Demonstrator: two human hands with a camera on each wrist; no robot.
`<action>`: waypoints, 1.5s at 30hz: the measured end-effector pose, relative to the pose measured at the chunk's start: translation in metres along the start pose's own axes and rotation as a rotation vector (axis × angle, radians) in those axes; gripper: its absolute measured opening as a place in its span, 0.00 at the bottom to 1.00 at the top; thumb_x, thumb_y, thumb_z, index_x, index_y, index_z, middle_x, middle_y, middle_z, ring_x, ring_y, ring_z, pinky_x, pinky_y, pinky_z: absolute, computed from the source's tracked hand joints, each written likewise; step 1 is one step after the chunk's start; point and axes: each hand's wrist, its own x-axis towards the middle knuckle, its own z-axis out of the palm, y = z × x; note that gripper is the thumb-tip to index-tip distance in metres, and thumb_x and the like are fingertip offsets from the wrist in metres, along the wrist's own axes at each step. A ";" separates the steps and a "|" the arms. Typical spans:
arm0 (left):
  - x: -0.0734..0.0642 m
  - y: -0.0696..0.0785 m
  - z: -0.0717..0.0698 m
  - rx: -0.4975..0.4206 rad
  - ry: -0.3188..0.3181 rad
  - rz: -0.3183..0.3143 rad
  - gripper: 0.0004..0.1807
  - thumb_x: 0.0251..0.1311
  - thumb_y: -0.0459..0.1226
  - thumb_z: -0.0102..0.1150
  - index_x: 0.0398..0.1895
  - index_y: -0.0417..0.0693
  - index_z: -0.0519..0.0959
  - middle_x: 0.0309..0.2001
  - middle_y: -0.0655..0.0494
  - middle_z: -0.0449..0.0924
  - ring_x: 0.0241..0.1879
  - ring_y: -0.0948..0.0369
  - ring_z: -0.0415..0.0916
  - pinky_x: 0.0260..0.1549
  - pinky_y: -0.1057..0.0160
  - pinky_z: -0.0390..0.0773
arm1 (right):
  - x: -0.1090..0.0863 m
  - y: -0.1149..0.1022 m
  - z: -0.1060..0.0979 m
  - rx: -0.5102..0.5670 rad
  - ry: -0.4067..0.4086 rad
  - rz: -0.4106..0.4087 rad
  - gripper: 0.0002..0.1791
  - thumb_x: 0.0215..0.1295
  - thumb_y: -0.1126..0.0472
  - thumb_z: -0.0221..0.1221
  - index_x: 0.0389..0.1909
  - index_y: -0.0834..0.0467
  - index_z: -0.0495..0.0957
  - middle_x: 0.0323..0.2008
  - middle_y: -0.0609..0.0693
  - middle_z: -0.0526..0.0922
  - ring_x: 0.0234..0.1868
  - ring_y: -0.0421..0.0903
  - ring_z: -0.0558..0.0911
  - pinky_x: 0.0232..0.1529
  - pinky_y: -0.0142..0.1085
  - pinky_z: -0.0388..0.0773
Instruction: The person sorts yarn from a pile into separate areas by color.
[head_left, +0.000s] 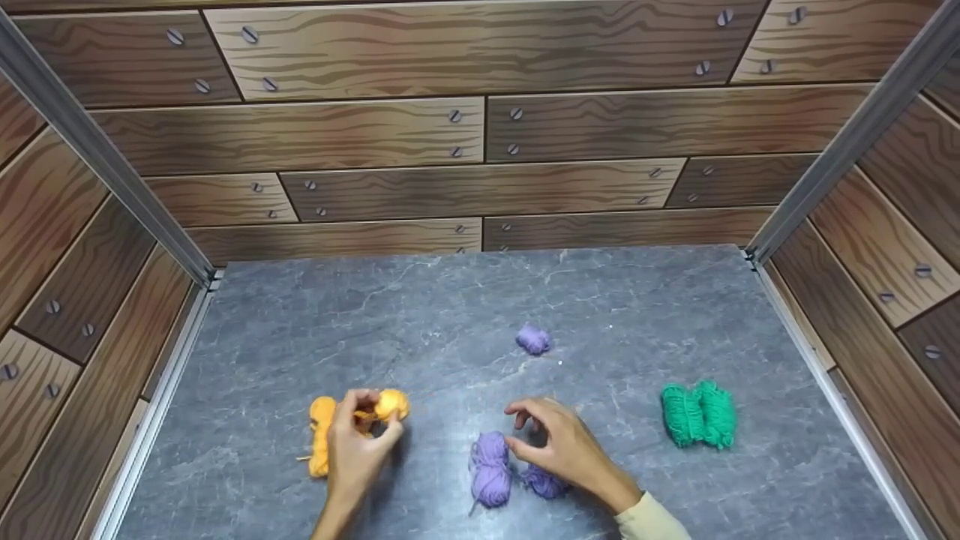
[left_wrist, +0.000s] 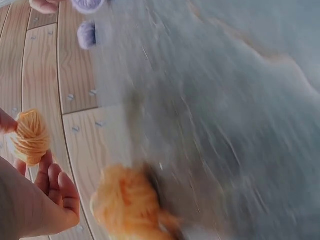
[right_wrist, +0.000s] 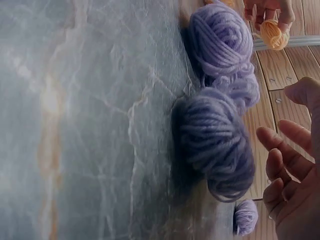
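Note:
My left hand (head_left: 356,446) pinches a small orange yarn ball (head_left: 392,405) between thumb and fingertips. In the left wrist view that ball (left_wrist: 32,136) is held up off the table. Just left of this hand lies a longer orange yarn skein (head_left: 320,446), partly covered by the hand in the head view. My right hand (head_left: 564,444) hovers with bent, parted fingers and nothing between them. Below it are an upright-lying purple yarn skein (head_left: 491,472) and a darker purple yarn ball (head_left: 544,484), partly hidden by the hand. The right wrist view shows that darker ball (right_wrist: 217,142) apart from the fingertips.
A small purple yarn ball (head_left: 534,340) lies farther back on the grey marbled table (head_left: 420,322). Two green yarn skeins (head_left: 697,414) sit side by side at the right. Wood-patterned walls (head_left: 390,131) and metal rails (head_left: 832,397) bound the table.

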 end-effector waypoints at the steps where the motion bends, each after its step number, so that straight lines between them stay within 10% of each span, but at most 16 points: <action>1: 0.000 -0.002 -0.003 0.003 0.009 0.001 0.20 0.41 0.23 0.74 0.39 0.42 0.80 0.37 0.53 0.80 0.36 0.59 0.77 0.35 0.62 0.81 | 0.000 -0.001 0.000 -0.013 -0.010 -0.002 0.22 0.61 0.50 0.72 0.54 0.50 0.81 0.37 0.40 0.83 0.35 0.44 0.80 0.39 0.33 0.76; 16: -0.002 -0.022 -0.042 0.110 0.071 -0.131 0.20 0.42 0.23 0.72 0.41 0.39 0.78 0.39 0.50 0.77 0.40 0.56 0.72 0.40 0.67 0.76 | 0.006 -0.005 0.002 -0.019 -0.196 -0.093 0.30 0.56 0.61 0.71 0.61 0.43 0.78 0.59 0.37 0.79 0.57 0.41 0.75 0.57 0.45 0.76; 24: -0.001 -0.026 -0.054 0.133 0.087 -0.201 0.20 0.44 0.26 0.73 0.41 0.41 0.77 0.38 0.50 0.79 0.41 0.55 0.69 0.43 0.60 0.68 | 0.006 -0.007 0.006 -0.014 -0.277 -0.123 0.29 0.56 0.62 0.70 0.60 0.43 0.80 0.59 0.36 0.79 0.57 0.40 0.75 0.66 0.56 0.68; 45: -0.005 -0.033 -0.070 0.261 0.014 -0.375 0.18 0.54 0.33 0.74 0.46 0.42 0.78 0.44 0.45 0.80 0.46 0.53 0.69 0.44 0.58 0.71 | 0.006 -0.010 0.011 -0.035 -0.330 -0.089 0.20 0.57 0.62 0.70 0.50 0.45 0.83 0.48 0.35 0.83 0.50 0.37 0.77 0.59 0.43 0.73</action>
